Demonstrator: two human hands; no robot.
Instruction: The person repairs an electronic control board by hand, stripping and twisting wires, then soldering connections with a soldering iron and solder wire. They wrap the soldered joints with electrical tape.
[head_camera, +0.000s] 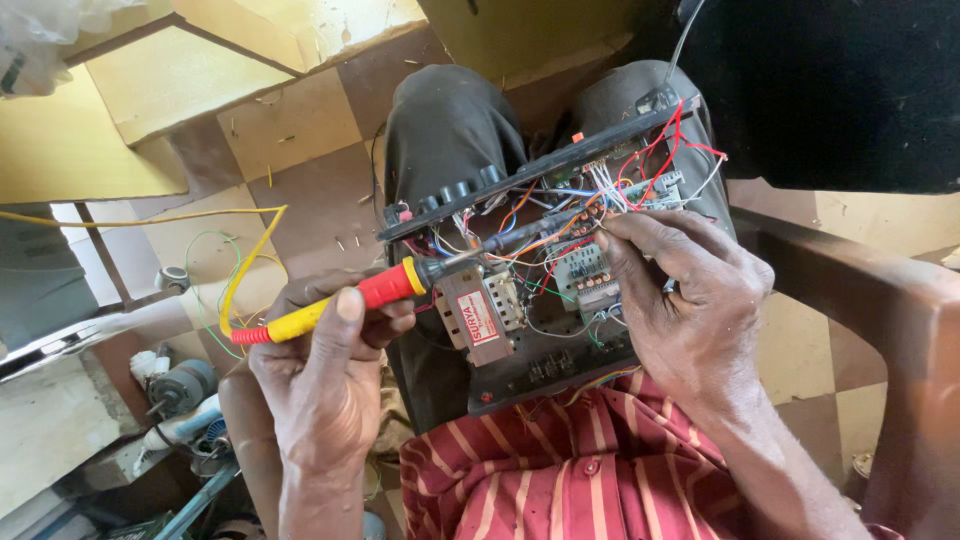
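While the left hand (320, 370) grips a red-yellow soldering iron (340, 300), the right hand (690, 300) pinches wires (600, 215).

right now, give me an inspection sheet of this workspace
surface: open black chassis rests on the person's lap, no table seen
job's things: soldering iron with red and yellow handle, tip in the wiring; transformer; small circuit board
clutter: small motor and loose parts on the floor at left
grippers: left hand grips the iron; right hand pinches wires by the board
cables: tangled coloured wires in the chassis; yellow cord trails left
surroundings: checkered tile floor, brown chair arm at right
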